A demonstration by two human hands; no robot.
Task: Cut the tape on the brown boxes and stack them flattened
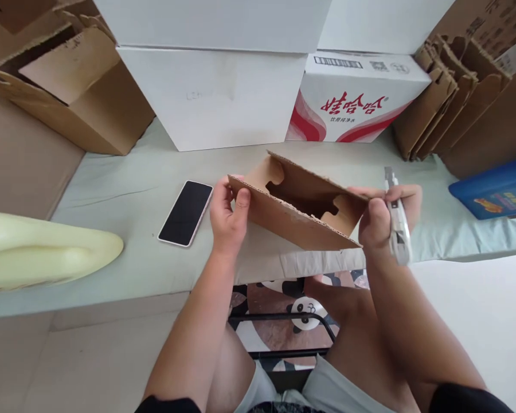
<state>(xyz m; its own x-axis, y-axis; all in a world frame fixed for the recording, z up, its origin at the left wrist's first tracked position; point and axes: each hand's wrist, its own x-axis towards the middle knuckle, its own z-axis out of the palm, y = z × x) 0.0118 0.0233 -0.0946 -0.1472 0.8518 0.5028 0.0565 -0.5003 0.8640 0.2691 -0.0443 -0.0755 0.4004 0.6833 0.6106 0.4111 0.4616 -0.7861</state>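
Observation:
A small brown cardboard box [298, 223], its top open and its cut edges rough, is held up in front of me over the cloth-covered surface. My left hand [230, 215] grips its left end, thumb on the near side. At the right end, my right hand [380, 215] pinches the box corner. That same hand also holds a white box cutter [399, 229] between its fingers, with the metal tip pointing away from me. The inside of the box is in shadow.
A phone [186, 213] lies left of my left hand. White cartons [223, 97] and a red-and-white carton [348, 109] stand behind. Cut cardboard pieces [430, 109] and a blue package [494, 189] are at right. A pale yellow object [47, 249] lies left, near an open brown box [98, 109].

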